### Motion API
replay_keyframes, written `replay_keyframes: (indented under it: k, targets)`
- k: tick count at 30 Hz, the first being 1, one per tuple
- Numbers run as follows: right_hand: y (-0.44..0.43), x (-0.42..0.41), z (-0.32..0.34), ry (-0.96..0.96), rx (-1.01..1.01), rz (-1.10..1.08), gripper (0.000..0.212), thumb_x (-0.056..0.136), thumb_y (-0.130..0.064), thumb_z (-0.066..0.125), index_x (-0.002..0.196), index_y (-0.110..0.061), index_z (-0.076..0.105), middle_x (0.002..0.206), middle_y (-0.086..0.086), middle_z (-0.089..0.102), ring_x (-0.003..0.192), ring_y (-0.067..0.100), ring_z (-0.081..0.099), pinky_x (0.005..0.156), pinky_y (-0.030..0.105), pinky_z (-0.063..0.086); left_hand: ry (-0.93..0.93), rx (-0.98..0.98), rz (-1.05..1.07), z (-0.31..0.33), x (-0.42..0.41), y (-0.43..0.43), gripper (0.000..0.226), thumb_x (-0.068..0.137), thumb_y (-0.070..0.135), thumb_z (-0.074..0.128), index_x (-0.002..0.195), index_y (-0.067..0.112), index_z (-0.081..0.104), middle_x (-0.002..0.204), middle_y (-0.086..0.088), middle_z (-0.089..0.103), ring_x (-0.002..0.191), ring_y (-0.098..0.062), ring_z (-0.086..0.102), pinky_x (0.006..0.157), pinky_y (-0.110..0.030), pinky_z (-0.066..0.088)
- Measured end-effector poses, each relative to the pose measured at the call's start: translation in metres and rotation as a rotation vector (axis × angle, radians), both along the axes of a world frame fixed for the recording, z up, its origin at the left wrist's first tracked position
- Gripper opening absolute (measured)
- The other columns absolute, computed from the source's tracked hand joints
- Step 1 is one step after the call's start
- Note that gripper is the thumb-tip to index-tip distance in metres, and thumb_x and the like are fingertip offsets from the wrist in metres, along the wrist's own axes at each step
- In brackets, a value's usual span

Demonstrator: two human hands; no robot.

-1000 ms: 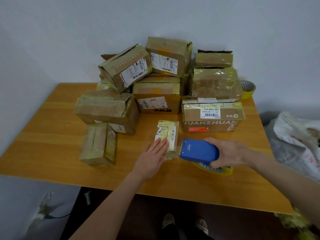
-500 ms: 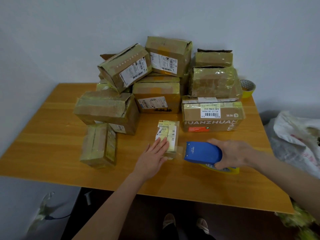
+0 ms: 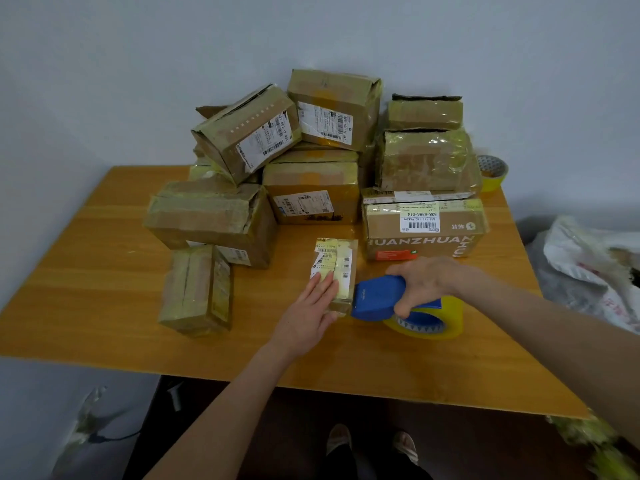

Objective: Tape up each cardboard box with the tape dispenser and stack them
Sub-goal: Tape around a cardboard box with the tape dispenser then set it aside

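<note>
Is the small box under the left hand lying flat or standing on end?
Flat: the small box lies label-up on the table, left hand pressing it.

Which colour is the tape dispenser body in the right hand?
Blue; the tape dispenser carries a yellow roll, seen in the head view.

single head-worn wide-angle view, looking forward and steeply down, close over the wooden table (image 3: 104, 271), far wall (image 3: 138, 64) above, own feet (image 3: 372, 445) at bottom edge

table (image 3: 104, 289): orange-brown wood grain | boxes (image 3: 313, 192): brown, glossy yellowish tape, white barcode labels | tape dispenser (image 3: 377, 299): blue | its tape roll (image 3: 446, 317): yellow | far-right roll (image 3: 493, 174): yellow | wall (image 3: 138, 64): pale grey
</note>
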State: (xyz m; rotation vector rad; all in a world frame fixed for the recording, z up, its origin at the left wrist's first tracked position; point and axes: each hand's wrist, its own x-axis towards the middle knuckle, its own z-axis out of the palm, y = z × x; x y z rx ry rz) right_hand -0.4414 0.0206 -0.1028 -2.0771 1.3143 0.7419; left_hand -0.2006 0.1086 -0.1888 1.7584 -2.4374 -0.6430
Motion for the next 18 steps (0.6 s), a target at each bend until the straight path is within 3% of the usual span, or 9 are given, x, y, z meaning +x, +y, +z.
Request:
replay_keyframes:
  k: [3, 6, 8, 10, 13, 15, 18]
  targets:
    - [-0.004, 0.005, 0.004, 0.026, 0.037, -0.015, 0.053, 0.059, -0.058, 0.068, 0.103, -0.036, 0.048, 0.093, -0.011, 0.054, 0.088, 0.016, 0.056, 0.072, 0.032, 0.048, -0.002, -0.005, -0.007, 0.0, -0.002, 0.0, 0.06, 0.102, 0.042, 0.031, 0.152, 0.027, 0.003, 0.157, 0.018, -0.013, 0.143, -0.004, -0.019, 0.117, -0.03, 0.019]
    - [-0.001, 0.008, 0.0, 0.101, -0.002, -0.05, 0.058, 0.059, -0.059, 0.066, 0.107, -0.028, 0.055, 0.091, -0.01, 0.058, 0.081, 0.013, 0.056, 0.063, 0.028, 0.044, 0.013, 0.01, -0.004, 0.001, 0.0, 0.002, 0.06, 0.102, 0.041, 0.032, 0.15, 0.028, -0.001, 0.156, 0.018, -0.015, 0.143, -0.004, -0.02, 0.118, -0.029, 0.015]
    - [0.001, 0.0, -0.003, 0.09, 0.029, -0.089, 0.06, 0.059, -0.055, 0.066, 0.109, -0.023, 0.057, 0.097, -0.004, 0.062, 0.084, 0.016, 0.059, 0.064, 0.032, 0.046, 0.036, 0.019, 0.028, 0.003, 0.003, 0.001, 0.058, 0.102, 0.043, 0.03, 0.147, 0.031, -0.005, 0.155, 0.018, -0.016, 0.142, -0.003, -0.021, 0.118, -0.029, 0.013]
    - [0.001, -0.016, -0.004, -0.093, 0.079, -0.246, 0.06, 0.056, -0.05, 0.068, 0.108, -0.021, 0.057, 0.107, 0.002, 0.065, 0.091, 0.018, 0.061, 0.074, 0.034, 0.05, 0.041, 0.021, 0.051, 0.006, 0.004, -0.001, 0.056, 0.102, 0.045, 0.028, 0.145, 0.032, -0.005, 0.154, 0.018, -0.015, 0.141, -0.003, -0.02, 0.117, -0.03, 0.013]
    - [0.005, -0.043, -0.006, -0.415, 0.083, -0.564, 0.059, 0.058, -0.042, 0.071, 0.11, -0.019, 0.058, 0.107, 0.004, 0.064, 0.09, 0.016, 0.06, 0.071, 0.028, 0.046, 0.064, 0.011, 0.096, 0.011, -0.004, 0.001, 0.054, 0.102, 0.043, 0.027, 0.15, 0.03, 0.006, 0.154, 0.019, -0.009, 0.142, -0.002, -0.013, 0.117, -0.034, 0.017]
    - [0.01, -0.055, -0.018, -0.52, 0.093, -0.725, 0.058, 0.062, -0.039, 0.076, 0.113, -0.019, 0.056, 0.109, 0.004, 0.062, 0.093, 0.018, 0.061, 0.07, 0.028, 0.047, 0.147, -0.048, 0.187, 0.016, -0.009, 0.003, 0.05, 0.103, 0.038, 0.03, 0.151, 0.027, 0.017, 0.156, 0.016, 0.001, 0.146, -0.006, 0.0, 0.118, -0.037, 0.02]
    - [0.015, -0.07, -0.046, -0.576, 0.136, -0.98, 0.049, 0.073, -0.033, 0.078, 0.114, -0.018, 0.056, 0.11, 0.01, 0.064, 0.099, 0.03, 0.063, 0.087, 0.045, 0.052, 0.325, -0.148, 0.4, 0.019, -0.014, 0.002, 0.05, 0.103, 0.027, 0.038, 0.15, 0.023, 0.024, 0.159, 0.01, 0.014, 0.141, -0.004, 0.016, 0.113, -0.029, 0.022]
